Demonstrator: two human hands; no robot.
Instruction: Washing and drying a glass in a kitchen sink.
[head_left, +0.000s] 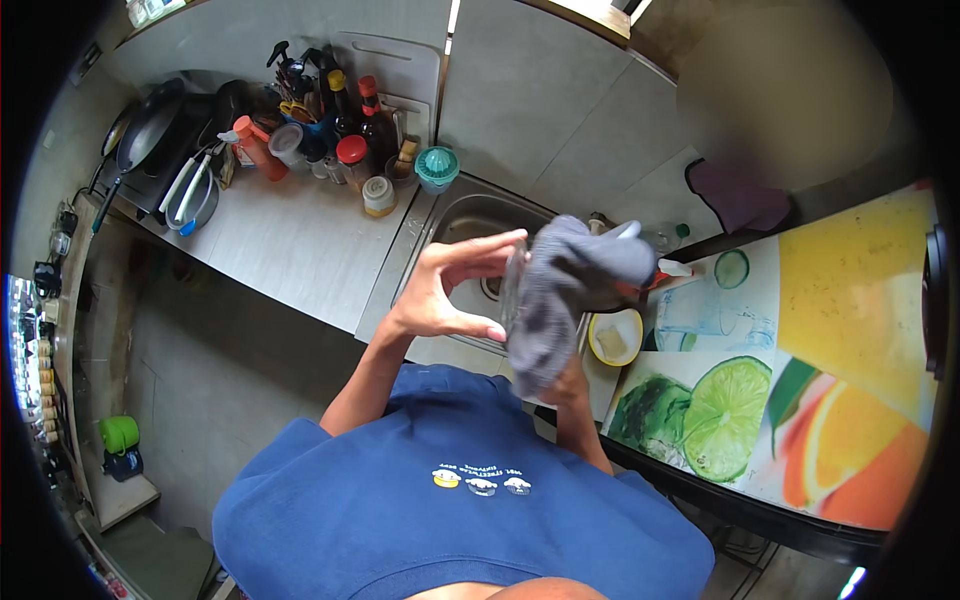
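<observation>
In front of my chest, above the sink, my left hand (435, 292) grips a clear glass object (513, 292) by its rim, thumb below and fingers above. The glass is seen edge-on, so its full shape cannot be told. A crumpled grey cloth (559, 300) lies against the glass's right side, slightly blurred. My right hand (568, 382) holds this cloth from behind, its fingers mostly hidden by the folds. Below both hands is the stainless steel sink (469, 214), with its drain partly visible.
Right of the sink stands a yellow-rimmed bowl (640, 339) with a sponge inside. A fruit-printed surface (840, 300) extends further right. On the left counter (285, 247) are jars, bottles, pans and a teal citrus juicer (436, 169). A purple cloth (739, 196) hangs by the wall.
</observation>
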